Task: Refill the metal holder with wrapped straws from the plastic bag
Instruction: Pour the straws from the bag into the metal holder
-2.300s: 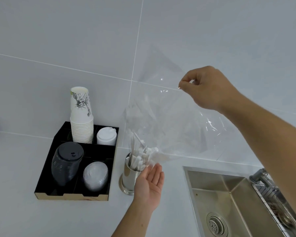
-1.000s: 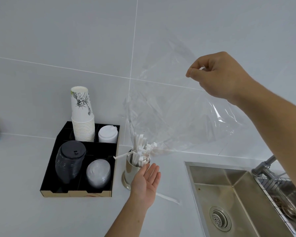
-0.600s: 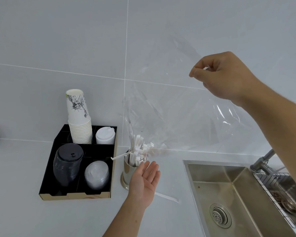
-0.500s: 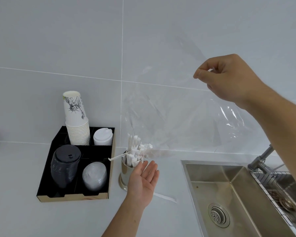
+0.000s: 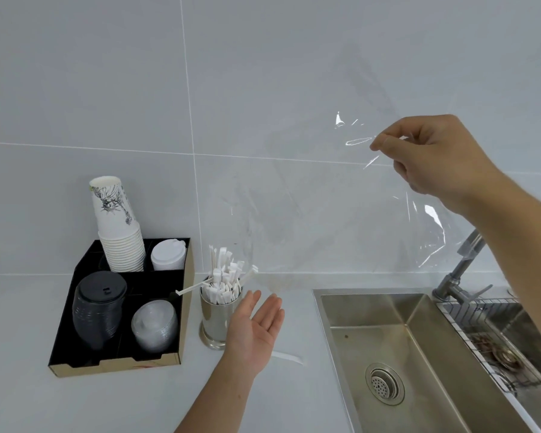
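The metal holder (image 5: pixel 214 320) stands on the white counter, packed with white wrapped straws (image 5: pixel 224 284); one straw pokes out sideways to the left. My left hand (image 5: pixel 253 329) is open, palm up, just right of the holder and close to its side. My right hand (image 5: pixel 431 154) is raised high at the right, pinching a corner of the clear plastic bag (image 5: pixel 310 207), which hangs above and right of the holder and looks empty. One wrapped straw (image 5: pixel 286 357) lies flat on the counter beside my left wrist.
A black cardboard tray (image 5: pixel 181 307) left of the holder carries a stack of paper cups (image 5: pixel 119 229), white lids, black lids (image 5: pixel 99 310) and clear lids. A steel sink (image 5: pixel 397 348) with a faucet (image 5: pixel 459 270) and a wire rack is at the right.
My right hand has drawn the bag up and to the right, off the straws in the holder. One straw has dropped onto the counter. My left hand stays beside the holder.
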Motion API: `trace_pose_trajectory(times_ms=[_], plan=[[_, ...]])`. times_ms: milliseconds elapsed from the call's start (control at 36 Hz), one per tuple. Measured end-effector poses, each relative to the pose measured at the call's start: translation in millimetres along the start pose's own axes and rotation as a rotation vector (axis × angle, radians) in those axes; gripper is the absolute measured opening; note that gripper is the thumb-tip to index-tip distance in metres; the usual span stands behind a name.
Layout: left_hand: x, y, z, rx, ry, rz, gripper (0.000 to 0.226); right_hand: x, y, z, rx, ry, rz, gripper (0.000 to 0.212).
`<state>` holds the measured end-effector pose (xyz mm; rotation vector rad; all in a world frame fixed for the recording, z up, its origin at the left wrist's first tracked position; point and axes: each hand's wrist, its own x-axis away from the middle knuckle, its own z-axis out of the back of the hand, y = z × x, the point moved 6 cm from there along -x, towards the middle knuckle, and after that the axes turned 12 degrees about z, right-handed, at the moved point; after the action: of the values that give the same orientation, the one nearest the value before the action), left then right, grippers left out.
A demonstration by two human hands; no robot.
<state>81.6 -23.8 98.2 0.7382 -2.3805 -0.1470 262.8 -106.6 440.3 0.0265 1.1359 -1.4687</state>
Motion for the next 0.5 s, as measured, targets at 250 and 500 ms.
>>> trace_pose_trajectory(times_ms=[250, 500], plan=[[1.7, -18.8, -4.8, -0.027, 0.011, -0.019, 0.031, 37.4, 39.2, 33.1, -0.097, 0.063, -0.092, 0.015], [15.0, -34.4, 13.6, -0.147, 0.089, -0.113, 0.028, 96.6, 112.6, 51.3, -0.115, 0.141, -0.273, 0.014]])
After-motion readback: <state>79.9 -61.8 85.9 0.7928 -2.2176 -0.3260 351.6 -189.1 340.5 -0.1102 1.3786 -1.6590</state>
